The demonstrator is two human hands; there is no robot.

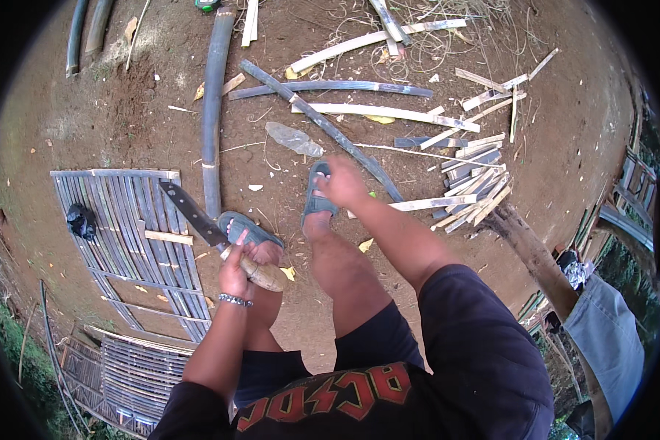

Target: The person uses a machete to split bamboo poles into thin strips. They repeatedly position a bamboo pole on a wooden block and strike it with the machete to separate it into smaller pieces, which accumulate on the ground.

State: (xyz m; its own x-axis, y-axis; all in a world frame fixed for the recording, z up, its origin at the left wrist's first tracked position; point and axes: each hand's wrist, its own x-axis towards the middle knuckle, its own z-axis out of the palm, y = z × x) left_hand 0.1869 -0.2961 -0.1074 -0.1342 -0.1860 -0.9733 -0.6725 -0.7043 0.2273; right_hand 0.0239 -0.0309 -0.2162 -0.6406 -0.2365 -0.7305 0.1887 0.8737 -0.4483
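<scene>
My left hand (pixel 233 279) is closed round the wooden handle of a machete (pixel 193 213). Its broad dark blade points up and to the left, over the edge of a slatted bamboo panel (pixel 125 242). My right hand (pixel 342 183) is stretched forward above my right sandal (pixel 317 192), smeared by motion, so its fingers cannot be made out. Close to that hand a long dark bamboo strip (pixel 330 130) lies slantwise on the ground. A crushed clear plastic bottle (pixel 293 138) rests just beyond it.
A thick bamboo pole (pixel 213 110) lies left of my feet. Pale split strips (pixel 389 112) are scattered ahead, with a heap of short bamboo pieces (pixel 477 180) at the right. A black plastic bag (pixel 81 221) sits on the panel. Grey cloth (pixel 609 337) hangs over a log (pixel 532 253).
</scene>
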